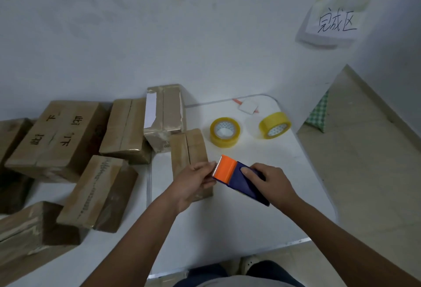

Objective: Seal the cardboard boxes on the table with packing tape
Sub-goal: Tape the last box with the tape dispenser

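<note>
A: Head view first. Seen where, the tape dispenser (239,178)?

B: Above the white table (296,184), orange blade end toward the left, blue body gripped by the right hand (270,183), thumb pressed on top.

A: And the left hand (193,184)?

B: Fingers curled at the orange toothed edge, pinching there; whether on a tape end, cannot tell.

A: Box underneath?

B: Small cardboard box (189,150) lying flat just behind and below the left hand, centre seam facing up, partly hidden by the wrist.

A: Other boxes?

B: Stack of cardboard boxes (91,150) spread over the table's left half, one with black handwriting (57,131), one with a white label (151,110).

A: Spare tape?

B: Two yellow tape rolls: near roll (224,132) flat, far roll (275,124) tilted on edge, apart from each other. Paper sign (332,24) on the wall at upper right.
</note>
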A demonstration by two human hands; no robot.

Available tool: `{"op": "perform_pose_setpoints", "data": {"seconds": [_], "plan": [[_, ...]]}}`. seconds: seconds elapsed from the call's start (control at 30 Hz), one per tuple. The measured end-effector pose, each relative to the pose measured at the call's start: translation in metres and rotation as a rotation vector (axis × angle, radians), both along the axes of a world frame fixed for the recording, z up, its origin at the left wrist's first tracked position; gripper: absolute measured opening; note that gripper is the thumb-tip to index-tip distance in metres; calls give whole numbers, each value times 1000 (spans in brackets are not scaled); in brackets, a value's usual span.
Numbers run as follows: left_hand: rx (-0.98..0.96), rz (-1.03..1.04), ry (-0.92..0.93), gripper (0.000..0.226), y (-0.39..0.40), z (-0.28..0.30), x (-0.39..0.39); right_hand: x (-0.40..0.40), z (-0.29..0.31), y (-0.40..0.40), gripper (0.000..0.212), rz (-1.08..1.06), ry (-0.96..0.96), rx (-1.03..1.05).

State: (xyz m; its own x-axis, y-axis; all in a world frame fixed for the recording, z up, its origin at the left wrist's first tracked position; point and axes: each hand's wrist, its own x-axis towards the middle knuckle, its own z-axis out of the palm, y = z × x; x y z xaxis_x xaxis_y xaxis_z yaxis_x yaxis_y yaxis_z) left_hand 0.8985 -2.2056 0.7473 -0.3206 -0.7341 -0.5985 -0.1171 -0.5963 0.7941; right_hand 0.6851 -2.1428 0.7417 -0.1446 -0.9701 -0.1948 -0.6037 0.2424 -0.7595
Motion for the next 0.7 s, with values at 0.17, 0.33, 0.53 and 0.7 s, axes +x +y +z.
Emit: {"op": "perform_pose_setpoints", "data": {"seconds": [0.17,0.33,0.53,0.7], "plan": [[-21,36,-33,19,-1,1,2,4,4,-3,35,61,45,1],[-74,57,-94,19,2,4,3,3,8,-12,42,108,126,20],[-131,141,-117,18,4,5,8,6,16,-25,59,215,333,29],[-146,259,-118,16,2,0,20,8,18,-34,55,303,388,41]]}}
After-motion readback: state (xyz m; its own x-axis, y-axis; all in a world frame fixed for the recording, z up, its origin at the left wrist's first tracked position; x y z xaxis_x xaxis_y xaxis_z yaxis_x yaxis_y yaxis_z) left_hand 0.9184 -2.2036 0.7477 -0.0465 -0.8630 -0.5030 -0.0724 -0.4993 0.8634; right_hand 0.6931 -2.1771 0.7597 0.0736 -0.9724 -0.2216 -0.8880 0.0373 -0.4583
